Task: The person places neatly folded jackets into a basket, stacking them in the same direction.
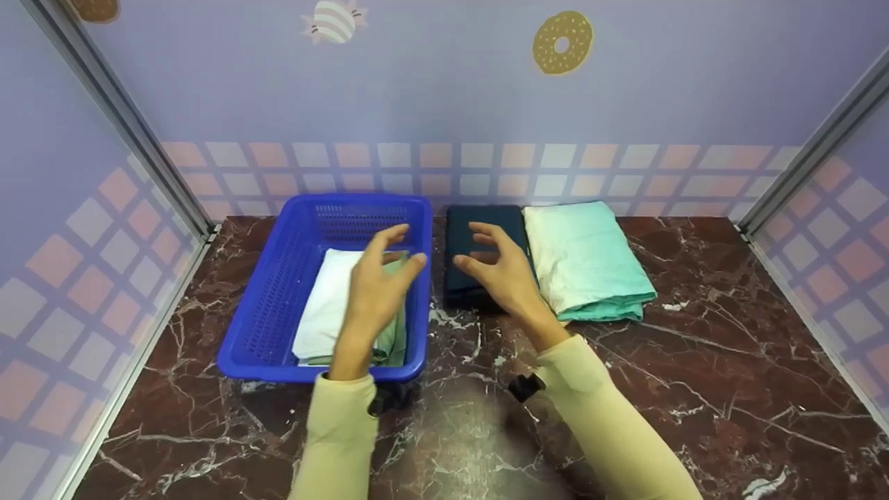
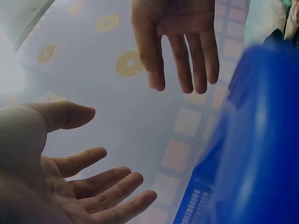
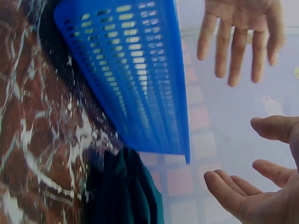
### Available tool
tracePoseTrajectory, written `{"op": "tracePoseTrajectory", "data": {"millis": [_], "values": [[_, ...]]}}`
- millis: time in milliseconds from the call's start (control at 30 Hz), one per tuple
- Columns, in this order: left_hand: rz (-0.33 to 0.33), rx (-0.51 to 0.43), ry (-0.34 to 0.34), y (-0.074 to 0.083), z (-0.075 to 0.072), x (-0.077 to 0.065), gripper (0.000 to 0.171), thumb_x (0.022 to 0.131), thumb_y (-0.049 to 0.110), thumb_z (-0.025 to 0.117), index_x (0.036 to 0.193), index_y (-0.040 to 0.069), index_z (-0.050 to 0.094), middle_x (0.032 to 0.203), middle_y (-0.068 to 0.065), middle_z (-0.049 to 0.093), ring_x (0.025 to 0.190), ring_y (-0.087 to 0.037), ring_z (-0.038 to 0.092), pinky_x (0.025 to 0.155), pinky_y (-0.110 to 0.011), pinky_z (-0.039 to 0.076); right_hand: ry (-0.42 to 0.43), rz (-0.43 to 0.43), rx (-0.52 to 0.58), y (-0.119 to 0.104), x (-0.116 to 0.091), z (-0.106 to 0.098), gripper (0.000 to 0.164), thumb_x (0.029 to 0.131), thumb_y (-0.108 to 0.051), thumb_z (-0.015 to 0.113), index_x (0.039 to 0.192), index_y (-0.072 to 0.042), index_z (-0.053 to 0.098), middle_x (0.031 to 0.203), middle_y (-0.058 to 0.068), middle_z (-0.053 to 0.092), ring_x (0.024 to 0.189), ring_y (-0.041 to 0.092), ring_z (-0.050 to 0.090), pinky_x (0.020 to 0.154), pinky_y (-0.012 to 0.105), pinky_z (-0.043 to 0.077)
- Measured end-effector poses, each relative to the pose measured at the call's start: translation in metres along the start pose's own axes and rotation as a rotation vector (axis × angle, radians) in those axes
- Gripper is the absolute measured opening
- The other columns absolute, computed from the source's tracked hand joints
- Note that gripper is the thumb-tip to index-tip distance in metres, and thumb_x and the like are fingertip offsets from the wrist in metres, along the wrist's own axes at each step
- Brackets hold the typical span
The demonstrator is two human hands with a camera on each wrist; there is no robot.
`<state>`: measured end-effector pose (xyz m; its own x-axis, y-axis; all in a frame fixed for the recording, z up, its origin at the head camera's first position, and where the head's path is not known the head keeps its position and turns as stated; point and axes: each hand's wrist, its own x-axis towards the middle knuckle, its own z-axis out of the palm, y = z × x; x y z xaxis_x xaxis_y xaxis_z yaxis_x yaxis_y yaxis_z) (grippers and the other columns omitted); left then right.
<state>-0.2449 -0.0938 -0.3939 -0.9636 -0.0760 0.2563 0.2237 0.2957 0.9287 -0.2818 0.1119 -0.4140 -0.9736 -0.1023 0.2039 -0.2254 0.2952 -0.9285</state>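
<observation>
Above the right part of a blue plastic basket (image 1: 250, 312), my left hand (image 1: 378, 285) hovers with relaxed, spread fingers and holds nothing. Inside the basket lie a folded white cloth (image 1: 323, 305) and a green cloth (image 1: 397, 340), partly hidden by that hand. My right hand (image 1: 510, 274) is over a folded dark navy cloth (image 1: 462, 264), its fingers loosely bent and nothing between them. Both palms face each other across a gap, as the left wrist view shows with the left hand (image 2: 93, 182) and right hand (image 2: 180, 37). To the right sits a folded pale-to-mint green cloth (image 1: 583, 257).
Everything stands on a dark red marbled tabletop (image 1: 694, 375). A lilac wall (image 1: 444, 90) with printed sweets and checks closes off the back, and side panels rise at left and right. In the right wrist view the basket's perforated side (image 3: 126, 70) stands beside the dark cloth (image 3: 124, 196).
</observation>
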Motion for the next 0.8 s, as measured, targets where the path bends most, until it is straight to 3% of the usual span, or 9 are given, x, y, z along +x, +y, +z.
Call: {"op": "tracePoseTrajectory", "data": {"millis": [200,400,567,800], "values": [[0.084,-0.059,-0.033,0.013,0.038,-0.01,0.05,0.096,0.016,0.075,0.143,0.004,0.063,0.143,-0.019,0.062,0.126,-0.039,0.063,0.103,-0.051,0.054,0.039,-0.002,0.009,0.013,-0.006,-0.018,0.063,0.097,-0.017,0.08,0.153,-0.007,0.055,0.15,0.024,0.054,0.128,0.041,0.062,0.1,0.051,0.056],[0.16,-0.028,-0.078,0.023,0.068,-0.028,0.046,0.097,0.019,0.073,0.14,0.007,0.066,0.141,-0.012,0.064,0.127,-0.033,0.063,0.101,-0.045,0.056,0.061,0.003,0.002,0.026,-0.01,-0.032,0.062,0.098,-0.015,0.079,0.154,-0.006,0.054,0.153,0.026,0.052,0.131,0.043,0.06,0.103,0.053,0.054],[0.157,-0.023,-0.126,0.025,0.088,-0.032,0.046,0.097,0.022,0.072,0.14,0.008,0.066,0.14,-0.011,0.065,0.129,-0.031,0.062,0.103,-0.044,0.054,0.085,0.01,-0.02,0.037,-0.013,-0.044,0.062,0.099,-0.02,0.078,0.154,-0.009,0.054,0.153,0.024,0.051,0.134,0.044,0.057,0.105,0.057,0.052],[0.145,0.112,-0.059,0.01,0.117,-0.025,0.049,0.097,0.021,0.069,0.144,0.007,0.064,0.153,-0.017,0.055,0.142,-0.036,0.05,0.116,-0.053,0.042,0.12,0.029,0.023,0.054,-0.014,-0.054,0.058,0.101,-0.017,0.075,0.154,-0.005,0.054,0.154,0.025,0.049,0.137,0.046,0.054,0.106,0.058,0.05]]}}
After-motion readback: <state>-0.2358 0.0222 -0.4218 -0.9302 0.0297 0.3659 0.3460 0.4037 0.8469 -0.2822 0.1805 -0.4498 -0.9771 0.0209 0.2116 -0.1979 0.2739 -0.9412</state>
